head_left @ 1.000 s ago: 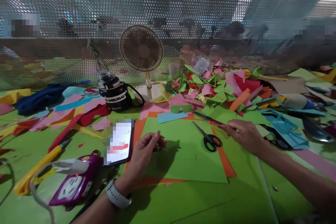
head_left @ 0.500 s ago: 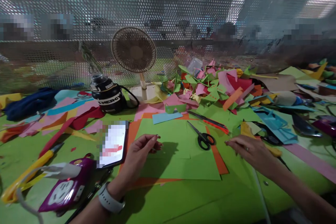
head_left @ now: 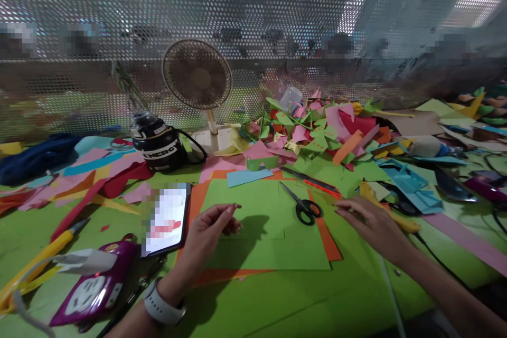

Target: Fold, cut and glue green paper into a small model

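Note:
My left hand (head_left: 216,224), with a pale watch on its wrist, hovers over a stack of green paper (head_left: 261,251) with orange sheets (head_left: 329,243) beneath. Its thumb and index finger press together; whether something small lies between them I cannot make out. To the right of the stack, my right hand (head_left: 366,222) hangs with its fingers stretched loosely and slightly apart, and nothing shows in them. Its fingertips are close to the red-orange end of a utility knife (head_left: 312,182). Black-handled scissors (head_left: 303,206) lie on the green paper between my hands, beside a light blue strip (head_left: 249,177).
A phone (head_left: 166,219) and a purple device (head_left: 93,288) lie left, near a yellow-handled tool (head_left: 51,251). Behind stand a black jug (head_left: 158,145) and a fan (head_left: 198,75). Coloured paper scraps (head_left: 312,129) heap up before a perforated metal screen (head_left: 253,16).
My right hand has moved slightly left and up toward the knife's end, its fingers loosening. My left hand keeps nearly the same pose. The whole view has shifted a little.

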Motion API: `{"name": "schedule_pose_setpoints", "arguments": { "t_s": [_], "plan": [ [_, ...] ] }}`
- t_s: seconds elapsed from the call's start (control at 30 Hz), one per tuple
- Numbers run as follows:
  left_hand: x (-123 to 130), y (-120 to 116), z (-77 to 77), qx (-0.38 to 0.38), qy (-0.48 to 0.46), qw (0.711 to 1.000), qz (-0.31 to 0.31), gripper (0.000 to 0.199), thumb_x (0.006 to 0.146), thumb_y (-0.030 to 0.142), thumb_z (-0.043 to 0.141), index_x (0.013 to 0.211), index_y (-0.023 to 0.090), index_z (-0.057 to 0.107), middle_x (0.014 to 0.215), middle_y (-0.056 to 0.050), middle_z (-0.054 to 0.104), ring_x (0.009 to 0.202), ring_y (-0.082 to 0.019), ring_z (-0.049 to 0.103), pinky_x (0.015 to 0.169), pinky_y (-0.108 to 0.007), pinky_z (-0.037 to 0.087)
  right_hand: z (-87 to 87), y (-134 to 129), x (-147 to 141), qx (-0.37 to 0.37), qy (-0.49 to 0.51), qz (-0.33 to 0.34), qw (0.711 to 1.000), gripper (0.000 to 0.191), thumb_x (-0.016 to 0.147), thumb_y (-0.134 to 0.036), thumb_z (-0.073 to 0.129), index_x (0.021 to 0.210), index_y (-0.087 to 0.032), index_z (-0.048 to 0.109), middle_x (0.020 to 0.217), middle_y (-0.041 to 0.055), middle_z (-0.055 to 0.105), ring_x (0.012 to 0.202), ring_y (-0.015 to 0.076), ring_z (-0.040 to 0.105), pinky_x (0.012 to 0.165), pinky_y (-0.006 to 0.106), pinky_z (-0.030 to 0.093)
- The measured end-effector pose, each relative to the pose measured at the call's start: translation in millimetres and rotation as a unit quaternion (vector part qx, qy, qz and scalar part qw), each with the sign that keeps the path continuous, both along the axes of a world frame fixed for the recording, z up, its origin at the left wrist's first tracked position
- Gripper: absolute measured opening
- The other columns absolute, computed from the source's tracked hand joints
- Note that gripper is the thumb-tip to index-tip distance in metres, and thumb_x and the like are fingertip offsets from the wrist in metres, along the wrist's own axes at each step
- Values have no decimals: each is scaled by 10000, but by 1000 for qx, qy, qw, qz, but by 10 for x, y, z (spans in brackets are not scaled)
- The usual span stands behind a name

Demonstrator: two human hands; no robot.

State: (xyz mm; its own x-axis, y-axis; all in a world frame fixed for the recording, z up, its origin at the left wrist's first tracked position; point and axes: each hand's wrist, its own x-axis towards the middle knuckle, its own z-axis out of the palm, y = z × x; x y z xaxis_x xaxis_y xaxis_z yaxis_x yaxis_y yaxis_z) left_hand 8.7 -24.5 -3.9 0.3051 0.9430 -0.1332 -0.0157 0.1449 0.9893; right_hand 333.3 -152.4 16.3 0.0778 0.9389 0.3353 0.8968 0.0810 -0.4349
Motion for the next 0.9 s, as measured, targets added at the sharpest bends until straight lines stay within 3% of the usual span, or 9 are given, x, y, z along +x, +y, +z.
{"name": "schedule_pose_setpoints", "arguments": {
  "t_s": [0.1, 0.23, 0.33, 0.4, 0.5, 0.6, 0.7, 0.8, 0.9],
  "plan": [
    [-4, -14, -10, -13, 4, 1000, -14, 473, 677, 619, 745, 803, 170, 669, 435, 40, 599, 396, -97, 527, 438, -197, 411, -6, 110, -44, -45, -8, 18, 999, 450, 973, -547, 398, 908, -224, 705, 865, 61, 752, 784, 220, 703, 686, 337, 523],
    [-7, -21, -15, 1, 6, 1000, -5, 487, 727, 664, 680, 688, 186, 593, 405, 40, 573, 361, -97, 513, 405, -193, 399, -1, 252, -74, -105, -28, 23, 994, 446, 980, -502, 395, 837, -221, 710, 793, 49, 751, 678, 212, 690, 610, 329, 502],
    [-18, -12, -23, 51, 38, 998, -19, 508, 841, 646, 554, 605, 197, 543, 439, 10, 598, 397, -120, 558, 434, -221, 451, 12, 298, -75, -112, -56, 39, 991, 400, 982, -456, 419, 855, -218, 714, 835, 58, 753, 732, 219, 696, 635, 333, 515],
    [-29, -2, -50, 128, 96, 986, -50, 467, 897, 586, 502, 656, 196, 590, 566, -26, 677, 524, -157, 645, 515, -258, 519, 27, 302, -110, -100, -73, 69, 990, 376, 992, -422, 419, 897, -214, 719, 870, 67, 753, 785, 223, 699, 666, 342, 533],
    [-44, 5, -125, 277, 222, 929, -106, 349, 939, 483, 477, 1017, 204, 672, 1026, -87, 750, 942, -233, 710, 795, -362, 578, 49, 328, -268, -59, -106, 126, 985, 355, 1007, -380, 418, 1038, -185, 712, 982, 106, 747, 923, 240, 694, 771, 379, 558],
    [-57, -7, -202, 355, 311, 870, -142, 513, 924, 498, 518, 1359, 228, 512, 1440, -116, 535, 1317, -289, 506, 1073, -472, 437, 8, 431, -517, -42, -165, 208, 963, 441, 972, -448, 496, 1237, -124, 637, 1184, 162, 698, 1099, 272, 647, 913, 430, 539],
    [-69, -31, -229, 381, 389, 814, -200, 780, 880, 625, 541, 1500, 204, 324, 1550, -150, 370, 1418, -317, 358, 1140, -502, 348, -149, 569, -726, -36, -249, 286, 925, 568, 937, -486, 550, 1313, -62, 579, 1324, 213, 614, 1224, 303, 582, 995, 445, 506],
    [-62, -56, -199, 386, 443, 768, -254, 901, 852, 698, 519, 1529, 165, 258, 1564, -169, 325, 1433, -326, 323, 1154, -507, 318, -317, 656, -805, 14, -329, 305, 894, 354, 964, -217, 513, 1262, -55, 614, 1280, 204, 647, 1203, 272, 605, 1001, 412, 507],
    [-42, -77, -152, 397, 460, 746, -272, 898, 831, 669, 568, 1526, 180, 277, 1574, -150, 306, 1446, -325, 290, 1173, -523, 272, -345, 666, -795, 69, -359, 318, 875, 345, 908, -37, 468, 1208, -45, 636, 1186, 195, 699, 1110, 250, 658, 966, 386, 529]
  ]
}}
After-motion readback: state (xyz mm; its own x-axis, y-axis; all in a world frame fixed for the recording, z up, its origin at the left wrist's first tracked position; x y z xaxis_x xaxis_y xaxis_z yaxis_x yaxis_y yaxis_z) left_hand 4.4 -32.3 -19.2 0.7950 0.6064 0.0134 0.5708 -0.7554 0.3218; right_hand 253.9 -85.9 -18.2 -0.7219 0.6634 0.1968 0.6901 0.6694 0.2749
